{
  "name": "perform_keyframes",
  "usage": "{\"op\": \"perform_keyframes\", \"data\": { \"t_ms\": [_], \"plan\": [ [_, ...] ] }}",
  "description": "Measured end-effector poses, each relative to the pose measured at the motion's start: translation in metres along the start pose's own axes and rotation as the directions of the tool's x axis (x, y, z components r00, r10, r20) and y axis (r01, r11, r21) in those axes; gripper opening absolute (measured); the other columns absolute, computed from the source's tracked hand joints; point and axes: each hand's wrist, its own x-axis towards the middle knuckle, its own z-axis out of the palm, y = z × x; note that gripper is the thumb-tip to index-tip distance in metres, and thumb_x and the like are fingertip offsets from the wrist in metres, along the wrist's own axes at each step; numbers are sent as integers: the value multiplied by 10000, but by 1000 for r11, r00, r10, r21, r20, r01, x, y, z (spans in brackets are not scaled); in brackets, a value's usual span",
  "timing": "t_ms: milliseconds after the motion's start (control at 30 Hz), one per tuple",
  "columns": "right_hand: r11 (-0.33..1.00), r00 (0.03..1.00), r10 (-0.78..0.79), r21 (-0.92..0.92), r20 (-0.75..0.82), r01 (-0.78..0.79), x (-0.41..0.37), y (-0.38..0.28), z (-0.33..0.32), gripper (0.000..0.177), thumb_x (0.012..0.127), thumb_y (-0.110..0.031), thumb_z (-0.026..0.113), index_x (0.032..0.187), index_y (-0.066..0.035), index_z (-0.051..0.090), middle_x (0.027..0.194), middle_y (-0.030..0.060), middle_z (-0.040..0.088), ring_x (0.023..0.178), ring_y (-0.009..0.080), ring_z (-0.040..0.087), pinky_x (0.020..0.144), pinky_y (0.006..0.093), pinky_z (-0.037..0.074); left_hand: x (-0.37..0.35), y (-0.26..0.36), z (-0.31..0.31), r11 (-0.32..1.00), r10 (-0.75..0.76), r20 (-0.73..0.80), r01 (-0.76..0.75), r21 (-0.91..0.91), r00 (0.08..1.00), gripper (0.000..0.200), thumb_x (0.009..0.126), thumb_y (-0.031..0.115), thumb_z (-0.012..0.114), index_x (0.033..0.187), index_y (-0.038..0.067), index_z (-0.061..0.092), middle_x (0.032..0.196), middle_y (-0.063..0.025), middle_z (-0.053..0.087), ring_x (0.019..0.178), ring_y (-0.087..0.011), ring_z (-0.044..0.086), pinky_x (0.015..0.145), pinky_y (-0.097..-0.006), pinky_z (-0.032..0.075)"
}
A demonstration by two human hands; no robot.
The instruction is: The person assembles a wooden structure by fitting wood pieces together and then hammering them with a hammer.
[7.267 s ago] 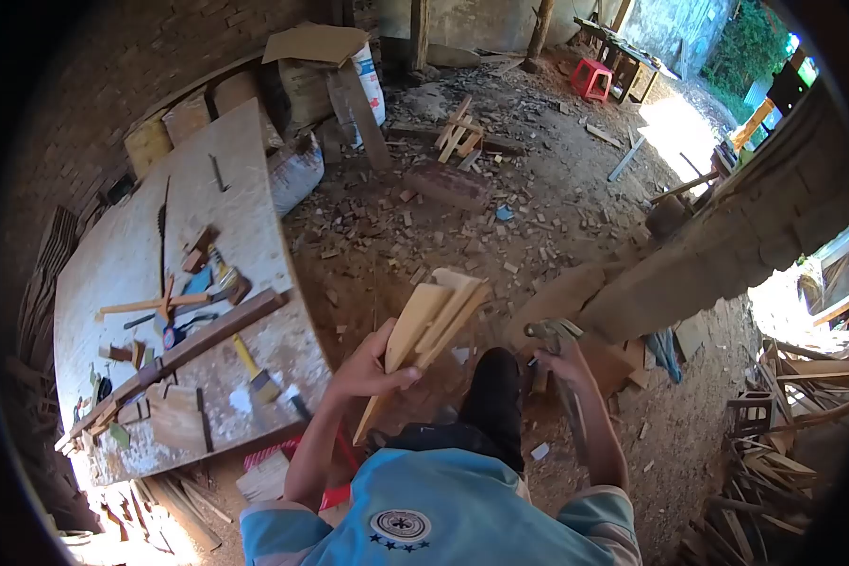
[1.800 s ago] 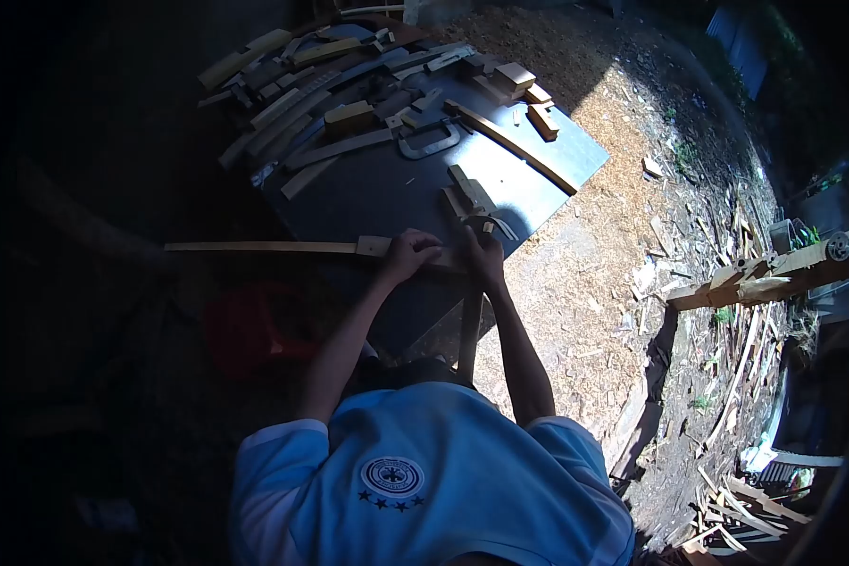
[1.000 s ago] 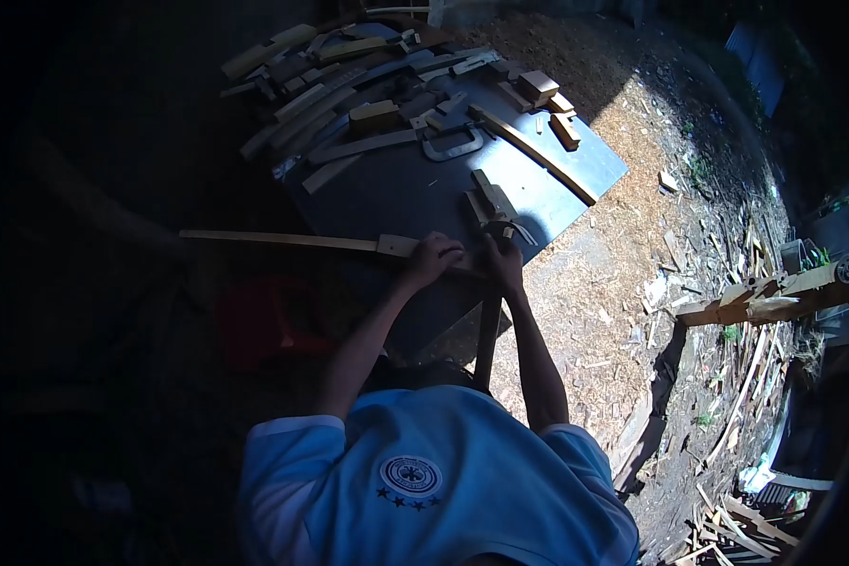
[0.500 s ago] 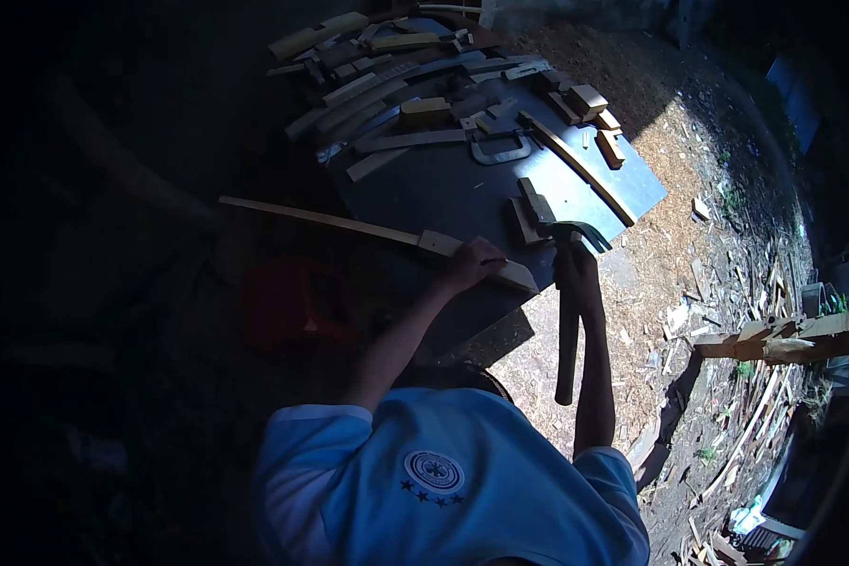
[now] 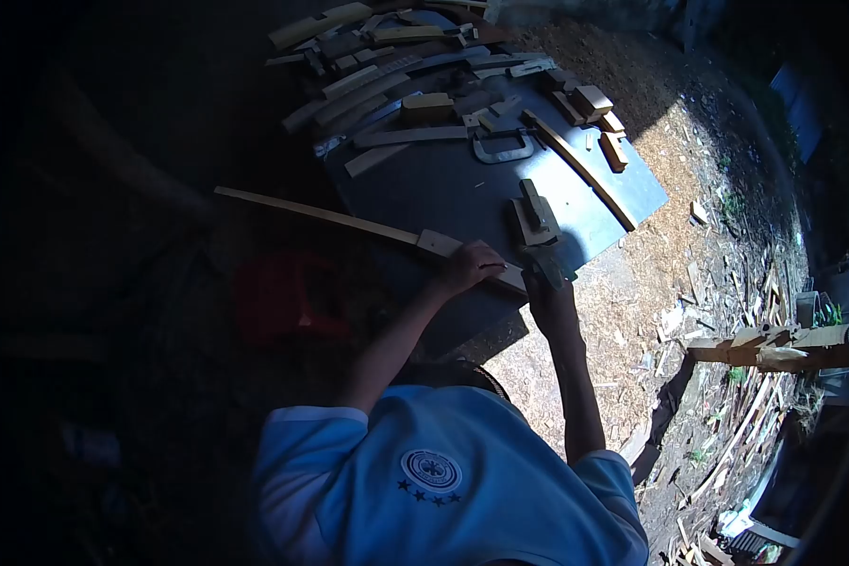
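My left hand point(image 5: 474, 267) is closed around a wooden block point(image 5: 439, 243) near the front corner of the dark table. From the block's far end a long thin wooden strip point(image 5: 316, 213) runs out to the left. My right hand point(image 5: 549, 294) is closed on a claw hammer point(image 5: 549, 265), beside the near end of the block. The hammer's head is smeared by motion, and its handle is mostly hidden behind the hand and forearm. Just beyond it, a short wooden stick point(image 5: 534, 202) lies on another wood piece point(image 5: 519, 223).
Across the dark tabletop point(image 5: 434, 184) lie a C-clamp point(image 5: 502, 157), a long narrow batten point(image 5: 580, 168) and several offcuts. A wood block point(image 5: 591, 100) sits at the far right edge. Below left is a red object point(image 5: 283, 297); a timber post point(image 5: 774, 349) stands at right above scrap-strewn ground.
My right hand has moved left and slightly down with the hammer, to the near end of the block. The hammer's handle has swung out of sight. My left hand keeps its hold.
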Motion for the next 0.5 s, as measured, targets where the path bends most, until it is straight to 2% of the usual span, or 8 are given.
{"op": "perform_keyframes", "data": {
  "t_ms": [33,100,167,267,367,400,433,500],
  "plan": [
    [998,999,-35,-57,7,35,-3,10,7,258,852,-60,567,1109,-36,559,1044,184,609,980,360,591,815,403,464,0,1,-1,1000,8,1,-8,2,1000,138,735,172,726,812,67,680,839,-52,672,840,-226,607,758,-360,493],
    [981,970,191,-15,149,-191,-5,32,23,231,863,-85,554,1091,-53,572,1035,170,614,999,352,591,809,406,466,1,1,2,1000,22,-14,-22,-6,1000,135,731,164,726,814,68,681,832,-52,670,830,-230,606,751,-359,488],
    [991,985,136,4,107,-137,-7,41,23,311,838,-14,534,1147,-44,524,1052,227,597,949,409,588,747,433,482,1,-2,5,999,31,-49,-32,-14,998,132,726,151,725,821,71,681,819,-54,664,815,-239,604,740,-358,480],
    [1000,999,15,12,-46,-14,2,9,7,327,827,24,519,1146,-47,526,1063,223,587,1000,387,571,795,415,473,0,-6,4,1000,19,-9,-19,-17,1000,139,728,155,721,828,68,680,841,-55,666,827,-239,602,745,-362,480],
    [997,988,-66,16,-142,69,0,5,14,320,814,47,518,1122,-37,538,1063,216,579,1032,372,552,828,411,465,0,-1,1,999,-19,5,19,-30,1000,140,732,167,717,826,69,680,852,-54,666,839,-237,603,755,-366,478],
    [975,968,-209,-108,-142,195,0,15,22,271,816,30,520,1081,-17,556,1052,218,581,1027,367,559,823,410,471,1,-1,-1,1000,6,-1,-6,-17,1000,136,733,163,716,825,70,682,851,-54,666,838,-237,602,755,-366,479],
    [999,1000,6,-44,-3,-6,-6,29,32,229,823,5,512,1043,-7,573,1041,216,582,1004,357,569,809,410,476,1,-1,-1,1000,30,-6,-31,-8,1000,132,733,160,715,825,71,684,850,-53,666,837,-237,602,755,-365,479],
    [981,976,190,-49,110,-186,-7,48,34,213,841,-21,499,1040,-14,575,1038,209,581,970,354,579,785,409,479,4,-1,1,999,44,-20,-45,-3,999,128,734,156,713,826,72,686,846,-52,665,836,-236,602,756,-363,480]
  ]
}}
